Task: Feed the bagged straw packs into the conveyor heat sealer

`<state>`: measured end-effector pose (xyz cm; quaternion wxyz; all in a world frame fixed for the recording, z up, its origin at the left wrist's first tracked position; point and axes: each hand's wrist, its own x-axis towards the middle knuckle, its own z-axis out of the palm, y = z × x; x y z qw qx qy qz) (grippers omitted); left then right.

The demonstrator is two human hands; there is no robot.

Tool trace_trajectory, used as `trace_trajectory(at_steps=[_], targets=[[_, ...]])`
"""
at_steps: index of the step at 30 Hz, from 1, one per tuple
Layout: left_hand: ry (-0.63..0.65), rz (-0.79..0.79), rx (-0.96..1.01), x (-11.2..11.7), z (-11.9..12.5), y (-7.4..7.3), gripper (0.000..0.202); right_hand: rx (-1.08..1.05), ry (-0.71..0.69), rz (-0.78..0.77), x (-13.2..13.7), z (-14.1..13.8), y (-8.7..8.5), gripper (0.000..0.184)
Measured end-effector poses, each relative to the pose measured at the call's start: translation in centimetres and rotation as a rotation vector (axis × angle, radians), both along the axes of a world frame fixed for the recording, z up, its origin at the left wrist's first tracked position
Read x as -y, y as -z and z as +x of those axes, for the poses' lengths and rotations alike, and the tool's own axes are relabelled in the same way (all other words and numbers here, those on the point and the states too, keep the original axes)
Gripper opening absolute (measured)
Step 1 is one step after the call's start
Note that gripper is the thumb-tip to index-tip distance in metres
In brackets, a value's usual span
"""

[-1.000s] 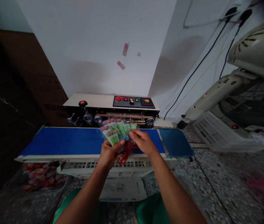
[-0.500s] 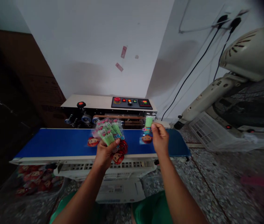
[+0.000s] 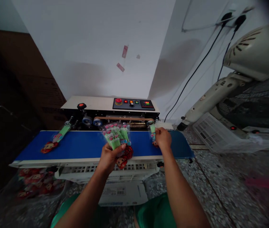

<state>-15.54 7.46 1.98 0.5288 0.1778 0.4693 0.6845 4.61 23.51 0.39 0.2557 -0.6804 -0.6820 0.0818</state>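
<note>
My left hand is closed around a fanned bunch of clear plastic packets. They hold green stick-like pieces, with red-haired cartoon doll heads at the lower end. My right hand pinches a single similar packet at the right end of a band sealing machine. That packet's top is by the sealing band and my fingers partly cover its doll head. Another packet lies tilted at the left of the blue conveyor belt, its upper end near the machine's rollers.
A control panel with a red stop button and lit display sits on the machine. Below left, a clear bin holds several red-haired packets. A white plastic basket and a beige jointed machine arm stand at right; cardboard leans at left.
The loose packet on the belt has travelled left, out from behind the bunch. My right hand has brought its packet closer to the sealing band, turning so the fingers cover more of it.
</note>
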Motion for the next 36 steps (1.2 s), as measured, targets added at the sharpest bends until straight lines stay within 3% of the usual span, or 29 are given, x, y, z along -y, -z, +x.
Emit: trace_trajectory(at_steps=[2, 4, 7, 10, 15, 18, 23, 27, 31, 34, 36], targets=[[-0.005, 0.009, 0.011, -0.1, -0.1, 0.1, 0.039, -0.072, -0.098, 0.068, 1.0, -1.6, -0.8, 0.032], [-0.013, 0.022, 0.012, -0.1, -0.1, 0.2, 0.038, -0.292, -0.299, 0.055, 2.7, -3.2, -1.8, 0.039], [-0.019, 0.051, -0.003, -0.2, -0.2, 0.2, 0.034, -0.632, -0.73, -0.184, 5.8, -5.3, -3.0, 0.04], [-0.005, 0.088, -0.001, -0.1, -0.1, 0.3, 0.034, -0.698, -0.867, -0.24, 7.8, -6.6, -3.3, 0.035], [-0.02, 0.093, 0.016, -0.2, 0.0, 0.6, 0.035, -0.665, -0.712, -0.03, 8.3, -7.2, -2.6, 0.033], [-0.038, 0.096, 0.021, -0.4, 0.2, 0.5, 0.036, -0.774, -0.656, 0.063, 8.4, -7.4, -2.4, 0.029], [-0.094, 0.127, 0.018, -0.7, 0.2, 0.4, 0.04, -1.032, -0.505, 0.046, 8.5, -7.6, -2.1, 0.028], [-0.126, 0.059, 0.031, -0.7, 0.0, 0.5, 0.037, -1.058, -0.382, 0.089, 7.8, -6.9, -2.1, 0.032], [-0.146, 0.027, 0.04, -0.4, -0.2, 0.3, 0.036, -0.9, -0.214, 0.203, 5.6, -3.9, -2.3, 0.035], [-0.158, 0.026, 0.026, -0.4, -0.3, 0.1, 0.034, -0.632, -0.011, 0.32, 3.1, 0.1, -1.7, 0.036], [-0.161, 0.032, 0.026, -0.4, -0.4, 0.0, 0.035, -0.412, 0.081, 0.301, 1.7, 2.6, -0.9, 0.033]])
